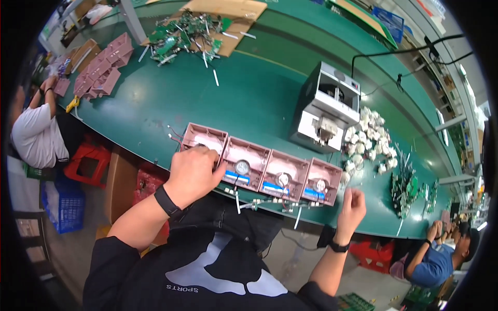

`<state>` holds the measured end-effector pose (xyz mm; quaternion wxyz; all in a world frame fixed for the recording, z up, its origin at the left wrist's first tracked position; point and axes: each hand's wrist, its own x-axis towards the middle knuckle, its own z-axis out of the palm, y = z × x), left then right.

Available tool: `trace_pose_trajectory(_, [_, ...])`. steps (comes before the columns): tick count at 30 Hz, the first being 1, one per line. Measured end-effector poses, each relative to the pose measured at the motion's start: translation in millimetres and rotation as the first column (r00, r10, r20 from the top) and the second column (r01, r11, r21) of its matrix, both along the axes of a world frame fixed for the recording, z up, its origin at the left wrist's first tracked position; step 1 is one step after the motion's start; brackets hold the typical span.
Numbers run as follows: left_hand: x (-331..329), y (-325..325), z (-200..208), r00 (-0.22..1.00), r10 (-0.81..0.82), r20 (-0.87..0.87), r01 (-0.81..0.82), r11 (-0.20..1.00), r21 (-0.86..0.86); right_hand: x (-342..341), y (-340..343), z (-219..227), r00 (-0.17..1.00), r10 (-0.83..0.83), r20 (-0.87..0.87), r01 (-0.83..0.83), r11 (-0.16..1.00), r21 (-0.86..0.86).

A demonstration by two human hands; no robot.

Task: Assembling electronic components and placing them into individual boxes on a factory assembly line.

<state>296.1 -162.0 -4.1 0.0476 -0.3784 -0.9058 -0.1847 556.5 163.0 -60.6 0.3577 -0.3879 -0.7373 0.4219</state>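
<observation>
Four pink plastic boxes would be a count, so I call them several, standing side by side in a row at the table's near edge. My left hand [193, 175] is over the leftmost pink box [190, 133], fingers curled down into it; what they grip is hidden. The other boxes each hold a round silvery part [242, 166] and a blue block [276, 188]. My right hand [352, 210] is closed, just right of the rightmost box [332, 179]; I cannot make out anything in it. Small circuit boards with wires [282, 202] lie along the boxes' near side.
A grey metal machine [326, 106] stands beyond the boxes, beside a heap of white parts [369, 136]. Green circuit boards are piled on cardboard [244, 26] and at right [404, 189]. More pink boxes [106, 67] lie far left. People sit at both ends.
</observation>
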Motion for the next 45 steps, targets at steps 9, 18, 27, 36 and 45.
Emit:
trace_pose_trajectory(9, [11,4,-9,0.994,0.066,-0.091,-0.068,0.997,-0.026,16,-10,-25,0.996,-0.071,0.059,0.067,0.996,0.059])
trace_pose_trajectory(18, [-11,-4,-5,0.983,0.094,-0.16,-0.099,0.995,-0.023,20,-8,-28,0.996,-0.059,0.065,0.05,0.991,0.128])
trace_pose_trajectory(27, [-90,24,30,0.967,0.105,-0.233,-0.114,0.993,-0.026,15,-8,-22,0.991,-0.099,0.094,0.08,0.979,0.19])
trace_pose_trajectory(36, [-212,144,39,0.932,0.042,-0.36,-0.084,0.991,-0.1,7,-15,-20,0.975,-0.183,0.128,0.152,0.964,0.22])
trace_pose_trajectory(45, [-302,298,5,0.94,-0.005,-0.341,-0.081,0.969,-0.236,11,-12,-28,0.958,-0.273,0.086,0.249,0.943,0.22])
